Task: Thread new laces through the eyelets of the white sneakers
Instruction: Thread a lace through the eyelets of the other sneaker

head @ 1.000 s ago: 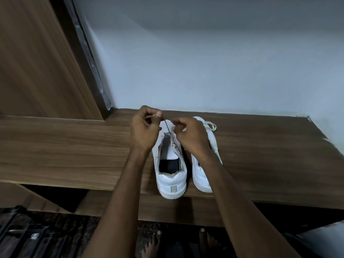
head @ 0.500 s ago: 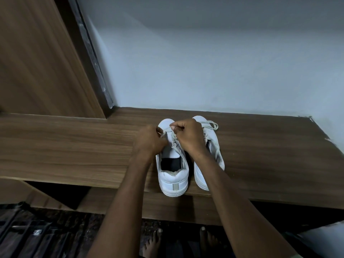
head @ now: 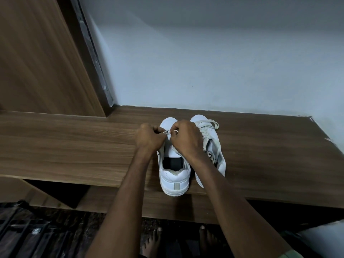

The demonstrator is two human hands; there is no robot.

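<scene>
Two white sneakers stand side by side on a wooden shelf (head: 74, 142), heels toward me. The left sneaker (head: 175, 179) has an open tongue area and a dark insole. Over its front, my left hand (head: 149, 138) and my right hand (head: 186, 140) each pinch a piece of the white lace (head: 167, 131), which shows as a short stretch between the fingers. The right sneaker (head: 214, 144) is laced, with a loose loop lying by its toe. My right forearm hides the right sneaker's heel side.
A pale wall (head: 204, 62) rises right behind the shelf. A wooden panel (head: 37, 62) with a dark frame stands at the left. Below the shelf edge are a dark floor and my bare feet (head: 154, 241).
Both hands have dropped from a raised position, where the lace was pulled up, down onto the front of the left sneaker and now sit close together.
</scene>
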